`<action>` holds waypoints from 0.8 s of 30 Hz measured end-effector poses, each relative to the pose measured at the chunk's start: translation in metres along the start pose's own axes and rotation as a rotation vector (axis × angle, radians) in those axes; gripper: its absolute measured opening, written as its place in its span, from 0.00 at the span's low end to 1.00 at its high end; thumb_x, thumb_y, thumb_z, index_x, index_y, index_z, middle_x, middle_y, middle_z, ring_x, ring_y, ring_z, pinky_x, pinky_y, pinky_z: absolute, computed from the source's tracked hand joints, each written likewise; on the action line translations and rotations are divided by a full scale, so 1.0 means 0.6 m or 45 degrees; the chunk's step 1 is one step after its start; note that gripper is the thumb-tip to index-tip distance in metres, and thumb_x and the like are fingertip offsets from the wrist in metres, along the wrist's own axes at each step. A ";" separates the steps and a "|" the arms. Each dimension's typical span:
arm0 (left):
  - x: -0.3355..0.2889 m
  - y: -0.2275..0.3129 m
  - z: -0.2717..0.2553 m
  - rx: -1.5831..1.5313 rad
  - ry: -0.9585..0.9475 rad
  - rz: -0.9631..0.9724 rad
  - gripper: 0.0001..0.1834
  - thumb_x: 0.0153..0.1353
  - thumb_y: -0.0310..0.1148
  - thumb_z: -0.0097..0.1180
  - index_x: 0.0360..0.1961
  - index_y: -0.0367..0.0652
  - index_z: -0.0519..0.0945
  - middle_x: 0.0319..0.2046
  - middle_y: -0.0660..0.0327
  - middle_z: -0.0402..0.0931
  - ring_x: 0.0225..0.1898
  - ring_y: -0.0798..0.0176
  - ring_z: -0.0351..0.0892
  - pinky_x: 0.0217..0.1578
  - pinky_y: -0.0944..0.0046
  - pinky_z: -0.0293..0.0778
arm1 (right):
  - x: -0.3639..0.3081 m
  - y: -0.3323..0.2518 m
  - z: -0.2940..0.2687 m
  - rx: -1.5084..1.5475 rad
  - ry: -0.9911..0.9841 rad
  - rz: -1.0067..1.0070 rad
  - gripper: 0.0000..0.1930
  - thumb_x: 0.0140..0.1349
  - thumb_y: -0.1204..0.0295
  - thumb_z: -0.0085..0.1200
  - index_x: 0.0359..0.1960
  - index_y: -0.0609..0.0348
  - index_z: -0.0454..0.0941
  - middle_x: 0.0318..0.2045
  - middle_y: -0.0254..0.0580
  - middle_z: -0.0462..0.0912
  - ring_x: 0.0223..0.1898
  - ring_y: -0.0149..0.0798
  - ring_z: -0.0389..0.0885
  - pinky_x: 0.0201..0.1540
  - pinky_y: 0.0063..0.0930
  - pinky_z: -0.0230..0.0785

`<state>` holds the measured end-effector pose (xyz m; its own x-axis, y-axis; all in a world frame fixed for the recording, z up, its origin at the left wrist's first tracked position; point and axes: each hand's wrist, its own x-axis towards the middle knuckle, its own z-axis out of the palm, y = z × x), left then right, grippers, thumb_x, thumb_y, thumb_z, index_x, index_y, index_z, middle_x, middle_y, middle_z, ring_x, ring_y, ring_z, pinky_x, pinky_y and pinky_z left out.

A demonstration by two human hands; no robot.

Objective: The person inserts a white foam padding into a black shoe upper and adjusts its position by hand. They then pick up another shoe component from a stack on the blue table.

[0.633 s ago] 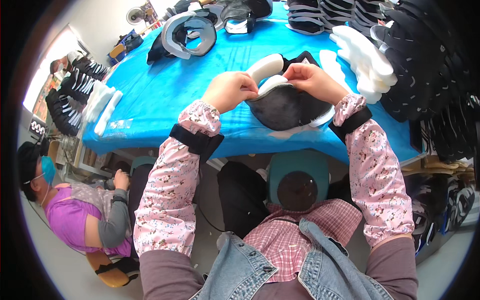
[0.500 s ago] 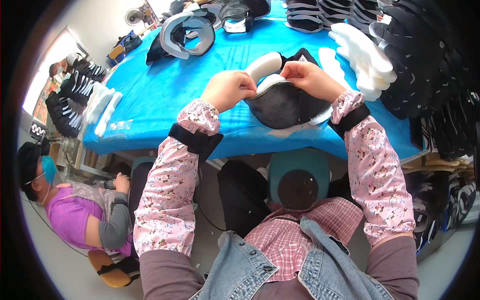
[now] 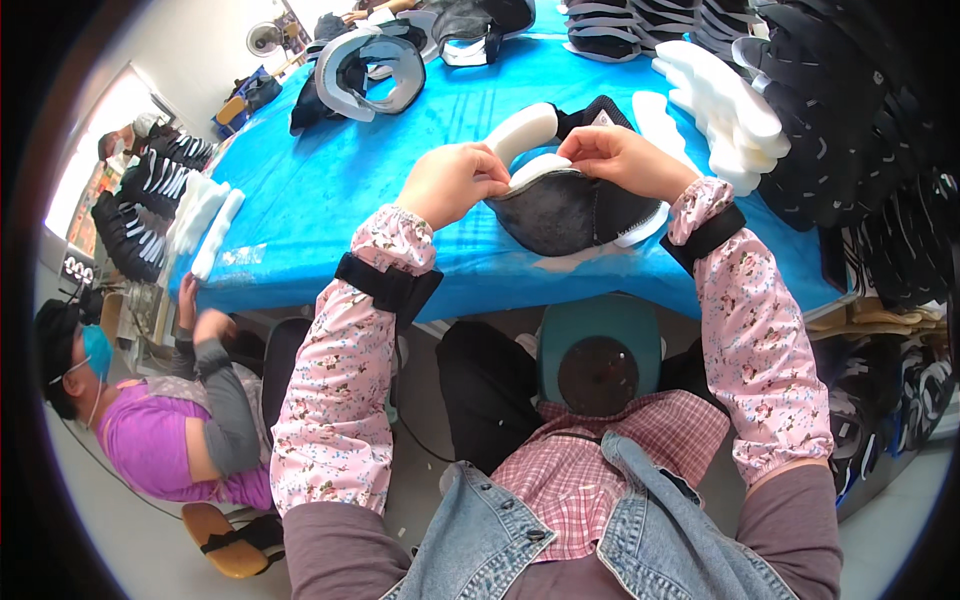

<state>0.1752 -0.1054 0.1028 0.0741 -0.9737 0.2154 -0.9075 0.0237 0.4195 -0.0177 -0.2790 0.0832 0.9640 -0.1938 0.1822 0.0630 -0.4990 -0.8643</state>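
Observation:
At the table's near edge lies a black, fleece-lined shoe upper (image 3: pixel 550 215), its curved rim facing up. A white foam pad (image 3: pixel 541 166) shows along that rim, between my two hands. My left hand (image 3: pixel 450 184) pinches the left part of the padded rim with thumb and fingers. Its right part is pinched by my right hand (image 3: pixel 628 160). Just beyond, a curved white foam piece (image 3: pixel 523 134) sticks out past my left fingers. Black mesh (image 3: pixel 604 110) shows behind my right hand. My fingers hide part of the rim.
A blue sheet (image 3: pixel 330 215) covers the table. White foam pieces (image 3: pixel 725 115) and piled black uppers (image 3: pixel 840 150) lie at the right, stacked uppers (image 3: pixel 600 28) farther back. Ring-shaped padded uppers (image 3: pixel 345 75) lie at the far left. A co-worker (image 3: pixel 150 430) sits at the left, hands by a foam strip (image 3: pixel 217 235).
My hands keep their pinch on the upper, barely shifted. The co-worker at the left has raised both hands from the lap to the table edge, beside the foam strip.

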 end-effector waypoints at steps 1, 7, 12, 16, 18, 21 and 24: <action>-0.001 0.001 -0.001 0.005 0.004 0.002 0.06 0.50 0.34 0.62 0.30 0.46 0.85 0.33 0.63 0.81 0.35 0.59 0.81 0.39 0.63 0.74 | 0.000 -0.001 0.000 -0.012 -0.017 -0.006 0.09 0.62 0.77 0.51 0.44 0.62 0.76 0.38 0.35 0.80 0.41 0.29 0.77 0.47 0.22 0.69; -0.005 0.005 -0.002 0.023 0.016 -0.009 0.06 0.51 0.34 0.62 0.30 0.46 0.85 0.33 0.64 0.81 0.35 0.59 0.81 0.39 0.63 0.74 | -0.010 -0.012 -0.010 0.011 -0.094 -0.031 0.13 0.61 0.72 0.53 0.46 0.63 0.76 0.39 0.37 0.80 0.43 0.30 0.77 0.49 0.23 0.68; -0.011 0.007 -0.005 0.047 0.009 -0.023 0.06 0.53 0.32 0.61 0.32 0.45 0.84 0.34 0.63 0.80 0.36 0.60 0.80 0.41 0.64 0.74 | -0.017 -0.024 0.013 -0.049 -0.035 0.051 0.13 0.59 0.73 0.57 0.45 0.63 0.75 0.43 0.37 0.77 0.46 0.28 0.74 0.53 0.23 0.66; -0.009 0.005 0.001 0.075 0.044 -0.004 0.07 0.56 0.34 0.57 0.34 0.46 0.84 0.37 0.63 0.80 0.38 0.58 0.80 0.42 0.63 0.74 | -0.016 -0.010 0.022 -0.224 0.106 -0.023 0.14 0.57 0.72 0.60 0.43 0.63 0.74 0.41 0.35 0.75 0.45 0.28 0.74 0.52 0.22 0.66; -0.005 -0.006 0.000 0.011 0.024 0.075 0.08 0.58 0.34 0.55 0.34 0.45 0.83 0.38 0.62 0.80 0.40 0.59 0.79 0.44 0.64 0.73 | -0.016 -0.004 0.021 -0.242 0.132 -0.041 0.13 0.58 0.73 0.60 0.43 0.63 0.74 0.40 0.34 0.75 0.45 0.28 0.74 0.52 0.22 0.67; -0.003 -0.044 -0.004 -0.254 -0.077 0.102 0.11 0.63 0.35 0.50 0.37 0.41 0.82 0.40 0.61 0.79 0.43 0.60 0.78 0.47 0.65 0.71 | -0.008 0.003 0.027 -0.243 0.162 -0.160 0.15 0.57 0.65 0.60 0.42 0.61 0.76 0.38 0.39 0.80 0.41 0.34 0.77 0.44 0.27 0.68; -0.001 -0.044 -0.006 -0.775 -0.114 0.008 0.14 0.67 0.35 0.45 0.44 0.38 0.78 0.42 0.60 0.79 0.45 0.63 0.77 0.51 0.66 0.68 | -0.008 0.005 0.027 -0.209 0.170 -0.120 0.15 0.57 0.67 0.61 0.42 0.63 0.76 0.37 0.39 0.81 0.41 0.33 0.77 0.46 0.26 0.68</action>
<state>0.2009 -0.1049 0.0950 0.0107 -0.9877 0.1557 -0.5066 0.1289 0.8525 -0.0182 -0.2657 0.0720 0.9125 -0.2442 0.3283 0.0979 -0.6487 -0.7547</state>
